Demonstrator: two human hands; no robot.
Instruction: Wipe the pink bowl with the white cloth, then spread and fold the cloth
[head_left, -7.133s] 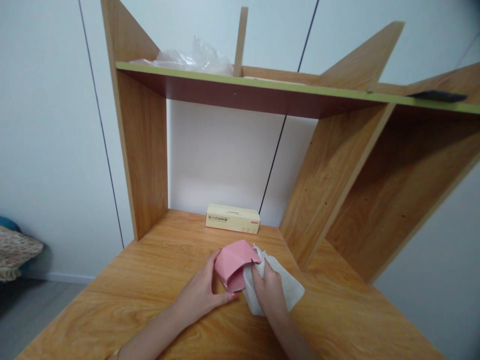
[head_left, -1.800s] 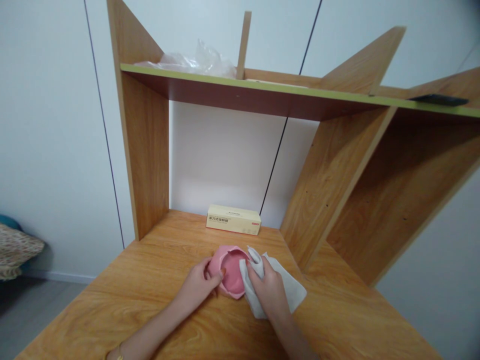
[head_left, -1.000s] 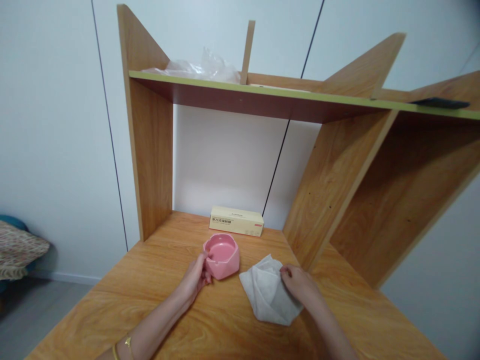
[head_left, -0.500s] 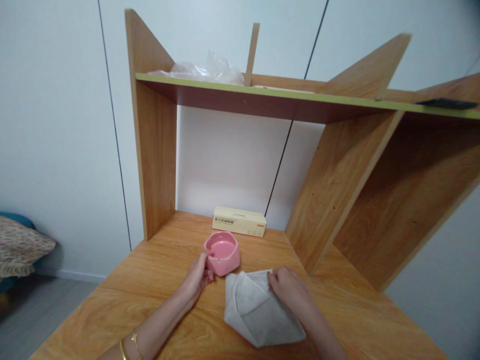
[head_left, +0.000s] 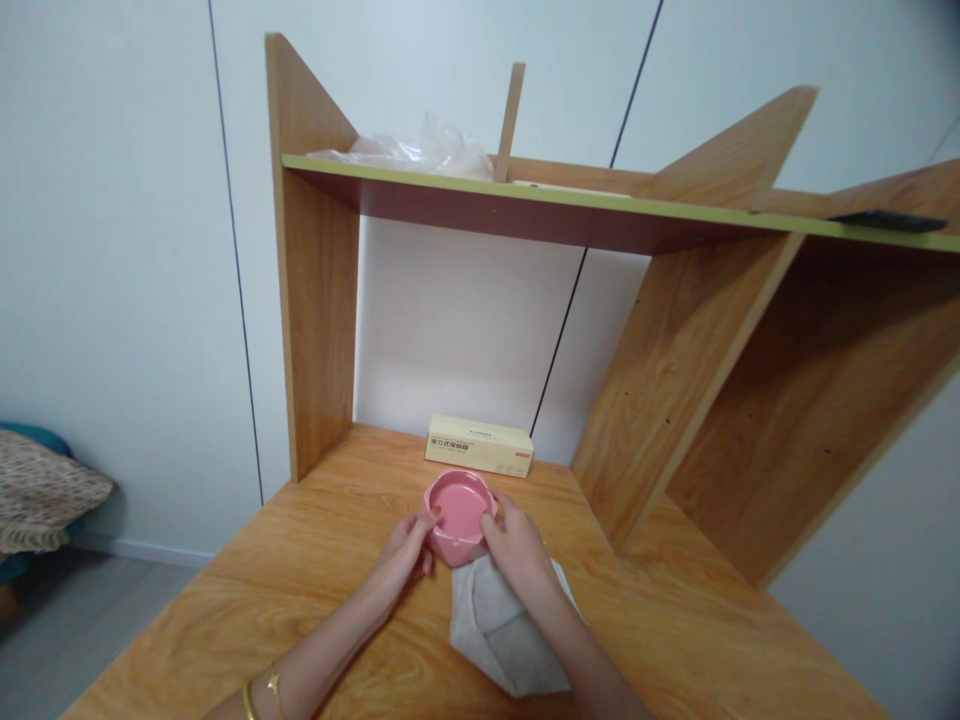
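Pink, faceted, glossy bowl with a notched rim [head_left: 459,508] is sitting right between my hands, just in front of the long cream cardboard box [head_left: 480,448] near the back of the wood-grain desk [head_left: 337,565]. My left hand [head_left: 405,553] is pinching its left side, thumb over the rim, and my right hand [head_left: 515,543] is gripping the right side, so both are clamping it now! My right forearm is passing over the pale grey, folded cloth [head_left: 491,632], which is lying closest to me. Right now I'm steadying the bowl two-handed; whether it's resting or lifting, I can't tell. By my reckoning, the next move is calling for even pressure, since that smooth surface could be slipping.
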